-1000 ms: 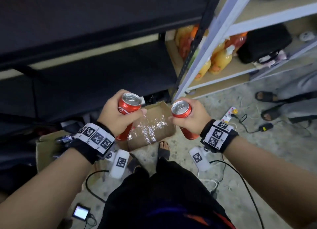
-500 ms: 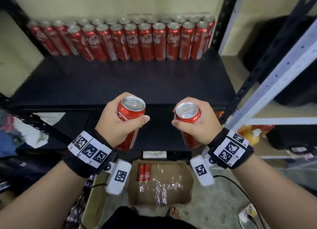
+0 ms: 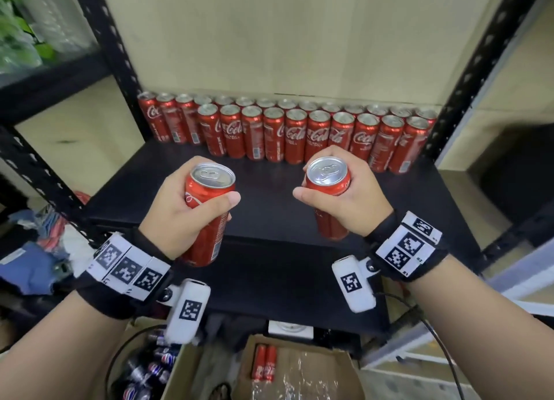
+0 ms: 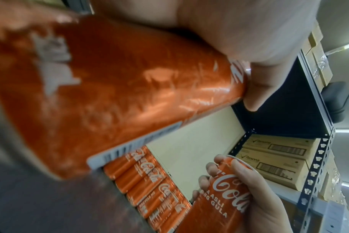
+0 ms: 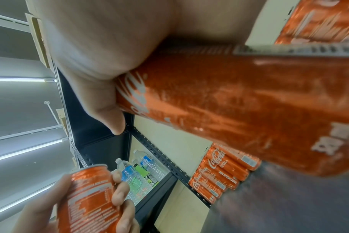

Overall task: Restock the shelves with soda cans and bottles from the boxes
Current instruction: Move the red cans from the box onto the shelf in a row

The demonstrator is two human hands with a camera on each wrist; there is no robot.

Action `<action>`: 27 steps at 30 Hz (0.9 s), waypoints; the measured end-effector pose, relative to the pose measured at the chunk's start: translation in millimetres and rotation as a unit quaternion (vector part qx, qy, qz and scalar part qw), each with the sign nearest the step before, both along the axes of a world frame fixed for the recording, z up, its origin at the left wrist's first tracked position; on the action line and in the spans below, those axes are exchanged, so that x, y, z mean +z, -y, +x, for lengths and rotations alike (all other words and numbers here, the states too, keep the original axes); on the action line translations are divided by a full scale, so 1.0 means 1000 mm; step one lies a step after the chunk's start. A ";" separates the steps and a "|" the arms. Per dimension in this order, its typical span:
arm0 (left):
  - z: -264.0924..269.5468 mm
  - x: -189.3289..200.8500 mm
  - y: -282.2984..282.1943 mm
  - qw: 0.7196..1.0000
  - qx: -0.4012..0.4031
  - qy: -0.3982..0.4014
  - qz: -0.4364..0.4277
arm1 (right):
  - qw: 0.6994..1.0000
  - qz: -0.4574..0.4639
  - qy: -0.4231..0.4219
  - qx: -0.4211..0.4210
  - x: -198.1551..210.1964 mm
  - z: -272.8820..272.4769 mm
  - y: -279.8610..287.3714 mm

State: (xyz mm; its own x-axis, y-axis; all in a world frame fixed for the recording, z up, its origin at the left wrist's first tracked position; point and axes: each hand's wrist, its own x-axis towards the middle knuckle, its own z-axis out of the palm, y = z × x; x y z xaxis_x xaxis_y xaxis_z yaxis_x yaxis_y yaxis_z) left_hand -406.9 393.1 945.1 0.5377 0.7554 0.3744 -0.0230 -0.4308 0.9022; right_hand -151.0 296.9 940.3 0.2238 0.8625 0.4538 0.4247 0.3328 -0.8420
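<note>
Above black shelf (image 3: 269, 201), cans (image 3: 207, 216) in both hands (image 3: 171, 216)

Two slim red cola cans with silver tops are held upright above the front of a black shelf (image 3: 299, 216): the left can (image 3: 207, 213) leans a little and the right can (image 3: 329, 189) stands nearly straight, the two apart. At the back of the shelf stand two rows of like cans (image 3: 299, 129), upright, packed side by side against the wall, the front row starting further right than the back row. Below, an open cardboard box (image 3: 329, 369) holds two more cans (image 3: 265, 360) lying side by side near its left wall.
</note>
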 end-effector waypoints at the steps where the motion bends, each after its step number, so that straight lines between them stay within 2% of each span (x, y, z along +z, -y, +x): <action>1: -0.007 0.002 -0.010 1.000 -0.001 0.005 0.009 | 1.000 0.003 -0.002 0.001 0.003 -0.006 -0.013; 7: -0.058 0.011 -0.080 0.999 -0.011 0.022 0.026 | 0.999 0.018 -0.032 0.008 0.012 -0.048 -0.089; 11: -0.084 0.012 -0.132 1.000 0.005 0.012 0.023 | 0.999 -0.019 -0.018 0.029 0.014 -0.077 -0.134; 16: -0.107 0.010 -0.183 0.995 0.019 -0.082 0.058 | 0.997 -0.061 0.028 0.048 0.004 -0.107 -0.177; 20: -0.125 -0.001 -0.219 0.992 -0.007 -0.106 0.071 | 0.995 -0.081 0.047 0.034 -0.008 -0.125 -0.204; 24: -0.134 -0.011 -0.251 0.971 0.004 -0.174 0.162 | 0.991 -0.112 0.060 0.044 -0.019 -0.143 -0.227; 27: -0.136 -0.018 -0.265 0.967 -0.013 -0.202 0.155 | 0.989 -0.125 0.057 0.051 -0.025 -0.153 -0.239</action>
State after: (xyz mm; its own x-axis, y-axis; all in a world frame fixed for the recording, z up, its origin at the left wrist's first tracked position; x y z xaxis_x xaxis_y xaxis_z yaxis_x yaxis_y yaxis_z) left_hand -542.4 658.2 927.2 0.7040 0.6258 0.3359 0.2905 -0.6853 0.6678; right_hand -303.7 536.0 914.9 0.0897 0.9665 0.2405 0.4961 0.1660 -0.8523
